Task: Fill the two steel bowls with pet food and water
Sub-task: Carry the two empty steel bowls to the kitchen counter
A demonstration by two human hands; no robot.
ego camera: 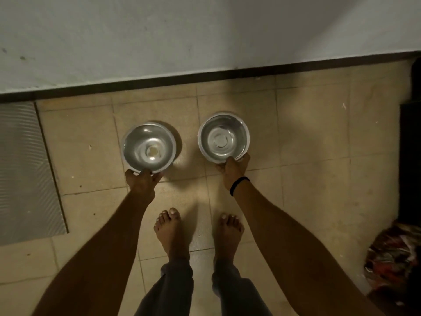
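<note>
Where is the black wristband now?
In the head view, the black wristband sits on the right wrist, just behind the right hand gripping the right steel bowl.

The person stood barefoot on a beige tiled floor point(307, 137), facing a pale wall point(159, 37) with a dark skirting strip. The left hand point(141, 182) gripped the near rim of one steel bowl point(149, 148), and the right hand point(232, 171), a black band at its wrist, gripped the other steel bowl point(223, 136). A grey ribbed mat point(25, 169) lay to the left.
</note>
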